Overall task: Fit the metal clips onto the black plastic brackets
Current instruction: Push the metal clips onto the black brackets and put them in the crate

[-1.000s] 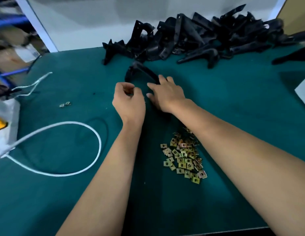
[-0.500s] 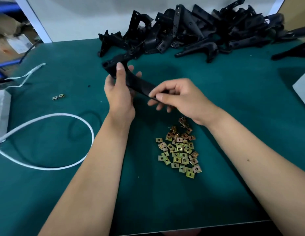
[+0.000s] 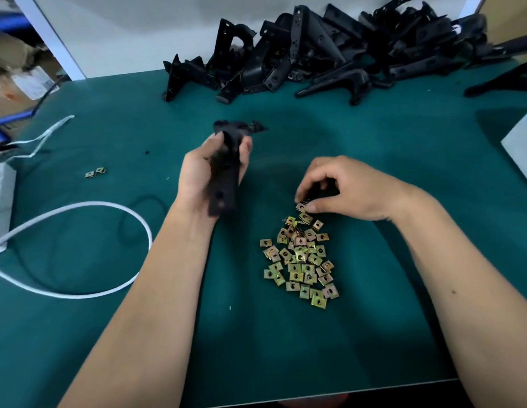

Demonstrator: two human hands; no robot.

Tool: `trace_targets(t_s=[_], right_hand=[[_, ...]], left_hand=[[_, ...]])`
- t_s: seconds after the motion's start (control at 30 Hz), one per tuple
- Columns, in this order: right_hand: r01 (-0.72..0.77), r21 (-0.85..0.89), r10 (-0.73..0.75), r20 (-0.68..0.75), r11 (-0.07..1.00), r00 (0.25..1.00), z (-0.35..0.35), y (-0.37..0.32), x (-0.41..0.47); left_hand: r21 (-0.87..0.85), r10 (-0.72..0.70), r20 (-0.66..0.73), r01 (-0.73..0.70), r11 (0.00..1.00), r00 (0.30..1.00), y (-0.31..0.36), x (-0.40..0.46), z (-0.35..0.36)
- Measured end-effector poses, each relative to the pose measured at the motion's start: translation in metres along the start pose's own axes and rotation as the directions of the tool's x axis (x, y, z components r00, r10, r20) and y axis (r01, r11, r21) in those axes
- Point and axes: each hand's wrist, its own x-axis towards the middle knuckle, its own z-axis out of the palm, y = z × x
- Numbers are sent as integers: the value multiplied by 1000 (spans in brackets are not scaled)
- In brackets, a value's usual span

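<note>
Surface (image 3: 403,172): green mat carrying everything.
Bracket pile (image 3: 330,48): far edge, too tangled to count.
Bracket (image 3: 225,169): one, clamped in your left hand (image 3: 209,169), long axis running toward you, holed end nearest.
Clip heap (image 3: 300,260): several dozen, right of the bracket.
Right hand (image 3: 344,189): nearer; its grip pinches at the heap's top, clip hidden.
Stray clips (image 3: 96,172): two, far left.

Just one camera here, worn on the person's head, wide-angle, looking forward and down at a green table (image 3: 374,172). It sits close over the near edge, so both forearms run up from the bottom corners. The far wall (image 3: 138,28) shows along the top. Straight lines bend toward the edges.
</note>
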Motion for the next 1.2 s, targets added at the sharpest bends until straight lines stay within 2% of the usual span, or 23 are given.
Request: trace_targets(t_s=[0.13, 0.27, 0.43, 0.57, 0.7, 0.9, 1.03, 1.2], right_hand=[[0, 9, 1, -114, 1000, 993, 7, -4, 2], [2, 24, 5, -269, 1000, 963, 15, -5, 5], [96, 120, -41, -397, 988, 917, 17, -9, 4], [200, 381, 14, -490, 903, 871, 20, -13, 7], [258, 601, 65, -461, 757, 885, 27, -16, 10], [242, 689, 186, -484, 683, 855, 32, -19, 15], [254, 721, 214, -489, 645, 846, 32, -21, 13], [258, 839, 224, -401, 479, 888, 31, -23, 12]], left_hand=[[146, -27, 8, 26, 989, 1000, -8, -2, 3], [176, -34, 12, 32, 984, 999, -9, 0, 1], [299, -48, 70, 25, 954, 996, -11, 0, -2], [386, -75, 120, 23, 922, 990, -11, -2, 0], [514, -94, 189, -17, 858, 978, -11, -6, 4], [600, -178, 292, -36, 799, 940, -9, -11, 6], [652, -202, 326, -65, 755, 924, -10, -13, 5], [639, -179, 302, -59, 767, 936, -11, -13, 7]])
